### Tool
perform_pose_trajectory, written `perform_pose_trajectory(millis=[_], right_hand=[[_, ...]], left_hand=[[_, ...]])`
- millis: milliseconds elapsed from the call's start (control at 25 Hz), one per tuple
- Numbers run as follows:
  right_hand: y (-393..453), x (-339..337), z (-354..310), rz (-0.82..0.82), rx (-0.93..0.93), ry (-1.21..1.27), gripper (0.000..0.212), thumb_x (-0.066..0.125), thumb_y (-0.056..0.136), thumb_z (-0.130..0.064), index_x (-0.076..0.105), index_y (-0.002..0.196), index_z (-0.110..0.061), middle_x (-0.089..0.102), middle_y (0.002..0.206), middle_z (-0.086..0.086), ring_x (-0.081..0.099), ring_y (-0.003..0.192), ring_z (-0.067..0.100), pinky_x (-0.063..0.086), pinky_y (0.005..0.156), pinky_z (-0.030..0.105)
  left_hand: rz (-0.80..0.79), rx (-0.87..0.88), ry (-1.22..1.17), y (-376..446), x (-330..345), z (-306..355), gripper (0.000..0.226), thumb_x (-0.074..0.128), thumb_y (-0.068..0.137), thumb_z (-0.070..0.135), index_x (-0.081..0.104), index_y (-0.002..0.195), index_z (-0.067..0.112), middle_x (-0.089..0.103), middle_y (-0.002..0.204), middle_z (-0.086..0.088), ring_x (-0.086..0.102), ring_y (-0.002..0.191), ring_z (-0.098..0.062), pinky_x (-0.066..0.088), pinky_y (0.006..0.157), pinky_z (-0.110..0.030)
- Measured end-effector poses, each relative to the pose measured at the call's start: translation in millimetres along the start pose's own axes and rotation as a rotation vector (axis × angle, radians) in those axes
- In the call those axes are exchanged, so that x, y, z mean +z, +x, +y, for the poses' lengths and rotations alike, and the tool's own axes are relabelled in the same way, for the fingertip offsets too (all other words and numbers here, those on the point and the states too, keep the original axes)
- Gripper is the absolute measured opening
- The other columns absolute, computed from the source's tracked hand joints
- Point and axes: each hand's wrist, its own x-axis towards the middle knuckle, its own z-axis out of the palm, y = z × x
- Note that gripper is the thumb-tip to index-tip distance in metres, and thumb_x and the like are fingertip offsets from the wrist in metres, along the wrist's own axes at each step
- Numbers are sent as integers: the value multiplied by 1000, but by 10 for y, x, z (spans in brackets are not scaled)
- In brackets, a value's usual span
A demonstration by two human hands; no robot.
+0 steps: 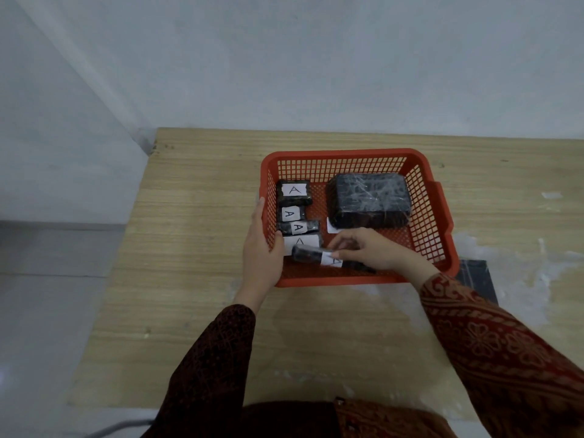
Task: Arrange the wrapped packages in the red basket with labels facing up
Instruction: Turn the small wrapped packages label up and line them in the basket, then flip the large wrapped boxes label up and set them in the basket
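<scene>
A red mesh basket sits on the wooden table. Along its left side lie several small black wrapped packages with white "A" labels facing up. A large black wrapped package fills the back right, with a white label corner showing under its front edge. My left hand grips the basket's left rim. My right hand reaches into the front of the basket and pinches a long thin black package at its white label; the label faces up and the far end is hidden by my hand.
A flat black item lies on the table just right of the basket's front corner, partly behind my right sleeve. White smears mark the table on the right. The table's left edge drops to a grey floor; a wall stands behind.
</scene>
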Motion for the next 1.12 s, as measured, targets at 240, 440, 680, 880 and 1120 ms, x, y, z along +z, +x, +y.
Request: perform_pose_trajectory(millis=[240, 440, 680, 880, 1120], right_hand=[[153, 213, -99, -8, -31, -237, 15, 74, 79, -34, 74, 88, -21, 64, 74, -15, 58, 69, 0, 44, 60, 18], [226, 250, -154, 39, -25, -411, 17, 76, 76, -34, 69, 79, -19, 67, 74, -5, 62, 69, 12, 45, 54, 24], [234, 319, -216, 171, -116, -637, 20, 70, 81, -37, 72, 87, -19, 71, 89, 1, 64, 82, 19, 38, 59, 25], [21, 170, -54, 571, -149, -327, 11, 66, 85, -22, 68, 90, -12, 63, 93, 4, 60, 89, 20, 46, 75, 25], [-219, -146, 392, 870, 158, -43, 54, 67, 83, -8, 44, 131, -4, 36, 142, 25, 34, 134, 37, 29, 113, 44]], left_hand=[[-1, 14, -5, -7, -4, -2, 68, 49, 93, 8, 18, 150, 29, 38, 152, -3, 40, 137, -19, 38, 111, -46], [5, 13, 3, 12, 2, -15, 68, 49, 93, 9, 18, 150, 30, 37, 153, -2, 40, 137, -18, 38, 110, -46], [31, 38, 150, -4, 3, 25, 66, 52, 92, 12, 22, 151, 20, 41, 148, -8, 40, 133, -19, 36, 111, -47], [75, 418, 803, -7, 181, 141, 45, 56, 89, 18, 52, 133, 10, 48, 141, -20, 39, 136, -37, 22, 113, -55], [-300, 303, 603, 186, 788, 391, 52, 47, 97, 28, 37, 145, 11, 37, 150, -18, 32, 140, -33, 24, 115, -42]])
